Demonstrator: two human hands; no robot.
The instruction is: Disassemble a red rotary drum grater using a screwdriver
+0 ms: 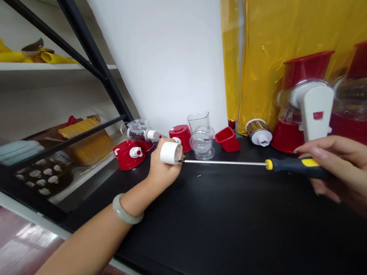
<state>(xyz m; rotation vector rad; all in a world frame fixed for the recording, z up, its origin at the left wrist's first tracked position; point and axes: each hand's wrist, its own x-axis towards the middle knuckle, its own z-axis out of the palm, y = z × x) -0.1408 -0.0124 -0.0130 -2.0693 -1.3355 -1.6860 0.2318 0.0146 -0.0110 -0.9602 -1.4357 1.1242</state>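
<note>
My left hand is closed around a white round plastic part, its hollow end facing right. A pale bangle circles that wrist. From the right, my right hand grips a screwdriver by its dark blue and yellow handle. The long metal shaft runs level to the left, and its tip meets the rim or opening of the white part; I cannot tell whether it sits in a screw. On the black table below the shaft lies a small dark screw-like piece.
Along the back stand a red base, a clear plastic housing, a red hopper and a metal grater drum. Assembled red-and-white rotary graters stand at the right. A black-framed shelf borders the left.
</note>
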